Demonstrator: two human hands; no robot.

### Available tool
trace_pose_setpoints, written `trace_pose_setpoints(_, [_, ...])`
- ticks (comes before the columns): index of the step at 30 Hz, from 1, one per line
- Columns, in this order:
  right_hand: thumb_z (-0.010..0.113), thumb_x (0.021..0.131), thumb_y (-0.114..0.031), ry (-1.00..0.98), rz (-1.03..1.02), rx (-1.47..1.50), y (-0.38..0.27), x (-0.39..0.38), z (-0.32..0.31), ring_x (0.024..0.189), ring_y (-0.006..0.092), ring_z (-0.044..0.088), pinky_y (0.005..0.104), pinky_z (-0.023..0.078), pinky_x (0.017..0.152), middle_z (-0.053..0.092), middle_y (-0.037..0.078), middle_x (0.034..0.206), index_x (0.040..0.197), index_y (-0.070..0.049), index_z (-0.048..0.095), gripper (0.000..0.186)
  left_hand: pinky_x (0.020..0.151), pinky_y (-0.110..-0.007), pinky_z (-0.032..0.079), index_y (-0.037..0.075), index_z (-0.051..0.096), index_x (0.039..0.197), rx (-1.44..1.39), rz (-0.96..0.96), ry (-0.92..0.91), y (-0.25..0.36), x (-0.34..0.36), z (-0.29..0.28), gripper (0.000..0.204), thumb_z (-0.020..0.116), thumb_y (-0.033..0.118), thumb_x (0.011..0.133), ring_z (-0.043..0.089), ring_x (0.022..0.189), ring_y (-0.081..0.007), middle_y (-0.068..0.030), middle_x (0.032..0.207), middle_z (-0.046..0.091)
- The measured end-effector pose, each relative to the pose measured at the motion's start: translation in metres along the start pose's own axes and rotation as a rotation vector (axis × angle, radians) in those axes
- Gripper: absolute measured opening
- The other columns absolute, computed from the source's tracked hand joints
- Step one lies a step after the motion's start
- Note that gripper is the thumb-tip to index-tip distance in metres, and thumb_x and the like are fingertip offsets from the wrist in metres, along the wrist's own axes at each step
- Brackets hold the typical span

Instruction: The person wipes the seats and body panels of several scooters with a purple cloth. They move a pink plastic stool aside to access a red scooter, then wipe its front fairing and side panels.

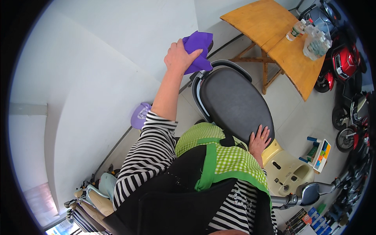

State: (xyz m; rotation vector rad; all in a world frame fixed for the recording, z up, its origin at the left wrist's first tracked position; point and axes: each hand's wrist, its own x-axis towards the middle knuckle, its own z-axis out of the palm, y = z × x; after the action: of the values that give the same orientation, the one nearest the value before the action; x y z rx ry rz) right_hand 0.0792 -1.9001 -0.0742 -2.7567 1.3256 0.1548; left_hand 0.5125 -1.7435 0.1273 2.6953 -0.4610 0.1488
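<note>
My left hand [180, 56] is raised high and grips a crumpled purple cloth [199, 49], pressed against the top rear of a scooter, just above the dark rail behind the seat. My right hand [259, 140] lies flat, fingers spread, on the near end of the scooter's long black seat [233, 103]. I wear a black-and-white striped top and a green checked apron. The scooter's cream body [288, 170] shows below the seat.
A white wall [98, 78] runs along the left. A wooden folding table [274, 31] with plastic bottles [313, 37] stands at the upper right. Red scooters [344, 62] are parked at the right edge. A purple basin [140, 115] lies by the wall.
</note>
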Motion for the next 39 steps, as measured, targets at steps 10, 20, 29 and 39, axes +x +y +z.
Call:
trace_pose_setpoints(10, [0.042,0.098,-0.044,0.007,-0.005,0.036,0.002,-0.002,0.000,0.149,0.0300,0.016,0.0593,0.012,0.115,0.019,0.012,0.161,0.154,-0.020,0.028,0.062,0.087,-0.044,0.053,-0.001,0.034,0.142,-0.057,-0.128,-0.012,-0.017,-0.033,0.012,0.104,0.077,0.059,0.070,0.064,0.103,-0.0373,-0.0212,0.123,0.056])
trace_pose_setpoints(20, [0.045,0.097,-0.045,0.045,0.004,0.026,0.004,-0.002,0.006,0.149,0.0279,0.016,0.0586,0.013,0.116,0.020,0.009,0.161,0.153,-0.024,0.029,0.061,0.089,-0.047,0.051,-0.003,0.055,0.126,-0.035,-0.184,-0.241,-0.056,-0.068,0.027,0.071,0.063,0.054,0.084,0.064,0.102,-0.0417,-0.0268,0.105,0.068])
trace_pose_setpoints(29, [0.043,0.098,-0.044,0.037,0.012,0.045,0.004,-0.004,0.004,0.149,0.0272,0.015,0.0575,0.012,0.117,0.019,0.008,0.161,0.153,-0.024,0.028,0.061,0.089,-0.043,0.048,0.019,0.051,0.136,-0.116,0.364,0.033,0.007,-0.049,-0.073,0.052,0.061,0.034,0.088,0.060,0.108,-0.0347,-0.0151,0.118,0.061])
trace_pose_setpoints(39, [0.043,0.098,-0.045,-0.024,0.041,0.057,0.000,-0.004,-0.007,0.149,0.0263,0.013,0.0564,0.010,0.117,0.018,0.007,0.162,0.154,-0.025,0.027,0.061,0.093,-0.048,0.039,0.013,0.064,0.121,0.827,0.912,-0.099,0.077,0.026,0.027,0.037,0.060,0.020,0.085,0.046,0.125,-0.0216,-0.0049,0.133,0.052])
